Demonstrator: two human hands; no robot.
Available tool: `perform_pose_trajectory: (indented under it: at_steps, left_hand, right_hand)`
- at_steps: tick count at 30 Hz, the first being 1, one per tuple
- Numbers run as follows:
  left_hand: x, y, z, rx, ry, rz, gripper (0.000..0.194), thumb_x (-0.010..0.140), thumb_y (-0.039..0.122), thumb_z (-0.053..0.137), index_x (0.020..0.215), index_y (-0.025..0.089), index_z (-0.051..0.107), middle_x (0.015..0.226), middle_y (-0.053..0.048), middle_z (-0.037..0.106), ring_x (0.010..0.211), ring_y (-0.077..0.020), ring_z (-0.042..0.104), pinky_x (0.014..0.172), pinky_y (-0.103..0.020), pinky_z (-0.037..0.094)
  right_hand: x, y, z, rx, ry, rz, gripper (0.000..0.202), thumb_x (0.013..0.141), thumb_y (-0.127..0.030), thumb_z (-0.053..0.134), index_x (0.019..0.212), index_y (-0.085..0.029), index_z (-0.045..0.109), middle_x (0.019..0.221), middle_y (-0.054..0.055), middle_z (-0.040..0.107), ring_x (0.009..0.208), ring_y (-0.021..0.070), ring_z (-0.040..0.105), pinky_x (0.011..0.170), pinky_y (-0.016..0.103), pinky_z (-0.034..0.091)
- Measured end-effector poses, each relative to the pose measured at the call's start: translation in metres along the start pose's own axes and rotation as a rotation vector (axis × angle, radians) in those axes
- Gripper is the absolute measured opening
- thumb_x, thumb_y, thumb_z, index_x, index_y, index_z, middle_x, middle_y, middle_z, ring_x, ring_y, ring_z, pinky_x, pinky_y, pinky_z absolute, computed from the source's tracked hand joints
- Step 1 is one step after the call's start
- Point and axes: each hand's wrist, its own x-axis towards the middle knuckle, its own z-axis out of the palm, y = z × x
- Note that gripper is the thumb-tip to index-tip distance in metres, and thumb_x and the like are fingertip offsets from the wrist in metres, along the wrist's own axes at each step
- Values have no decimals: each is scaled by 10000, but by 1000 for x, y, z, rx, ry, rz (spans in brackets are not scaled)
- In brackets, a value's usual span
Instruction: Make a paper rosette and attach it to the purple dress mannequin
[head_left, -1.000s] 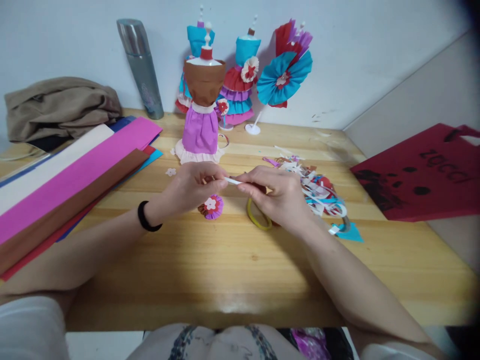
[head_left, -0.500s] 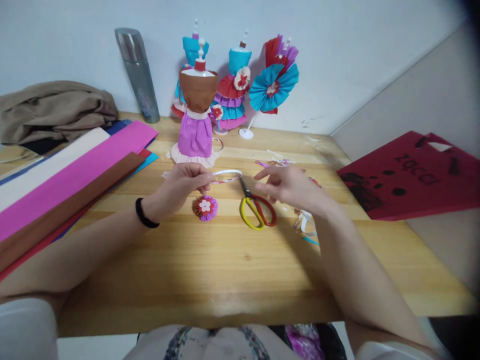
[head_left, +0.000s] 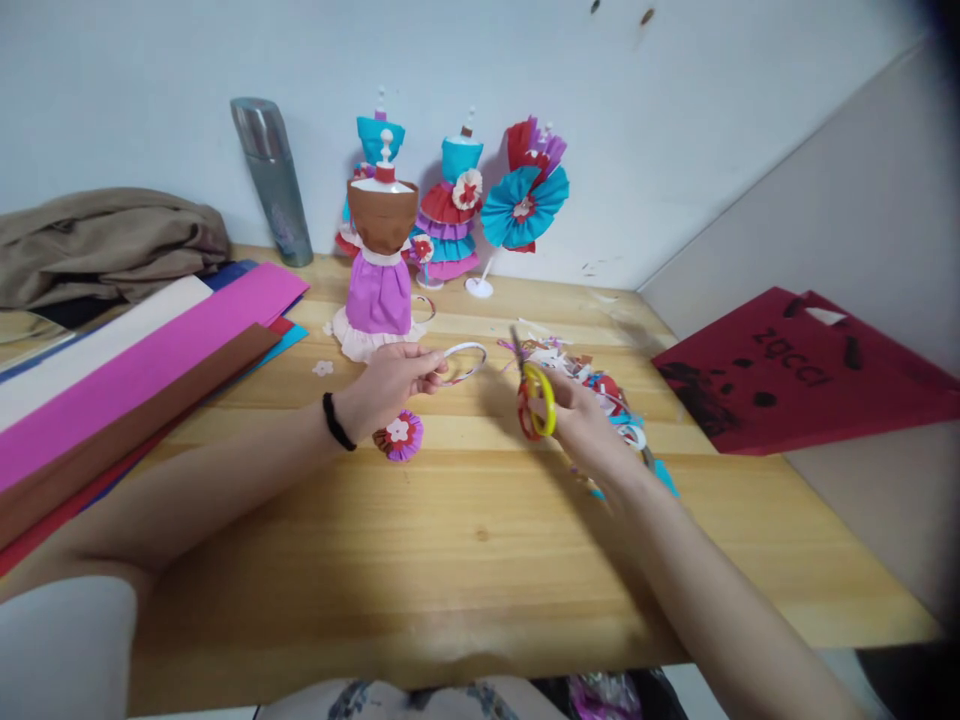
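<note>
Pinched between the thumb and fingers of my left hand [head_left: 405, 380] is a thin white ring [head_left: 466, 346], held above the table. My right hand [head_left: 574, 410] grips scissors [head_left: 541, 400] by their yellow and red handles, with the dark blades pointing up and away. A small pleated purple, red and brown rosette [head_left: 400, 435] with a pale flower centre lies just below my left hand. Beyond that hand stands a small dress form in a brown top and purple skirt [head_left: 379, 290]. A pale flower cutout [head_left: 322, 368] lies to its left.
More decorated stands [head_left: 448, 220] and a large blue paper flower [head_left: 525, 208] stand by the wall. Coloured paper sheets [head_left: 247, 300], a bottle [head_left: 276, 185] and brown cloth [head_left: 112, 240] are at left. Paper scraps [head_left: 607, 395] and a red bag [head_left: 802, 375] are at right.
My right hand has taken hold of the scissors and lifted them off the table. My left hand has shifted slightly right with the ring. The view has tilted up a little.
</note>
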Motion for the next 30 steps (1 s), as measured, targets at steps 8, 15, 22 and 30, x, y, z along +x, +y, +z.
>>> perform_pose_trajectory:
  at_steps: [8,15,22,30]
  left_hand:
    - [25,-7,15,-16,12,36,183,871,95,614,691,94,649,634,-14,638,522,-51,535,549,-178,421]
    - [32,-10,13,30,94,90,197,895,93,581,707,97,639,658,-15,655,506,-44,540,543,-175,433]
    - [36,-16,6,137,37,166,155,847,185,657,709,116,649,662,-6,652,551,-63,570,567,-193,453]
    - [33,-15,6,199,46,189,152,838,177,643,699,118,639,640,4,628,551,-59,556,566,-187,443]
  right_hand:
    - [-7,-5,24,577,-292,-41,586,600,-663,812,933,-255,553,901,36,640,777,208,665,600,321,512]
    - [-7,4,44,461,-332,11,544,781,-711,647,964,-234,459,729,1,663,542,155,634,486,271,468]
    - [-3,6,46,458,-306,85,572,743,-723,670,948,-235,452,663,-28,631,465,130,572,400,237,434]
    - [-4,7,43,464,-329,81,564,739,-708,683,940,-230,462,687,-11,643,469,127,553,398,237,411]
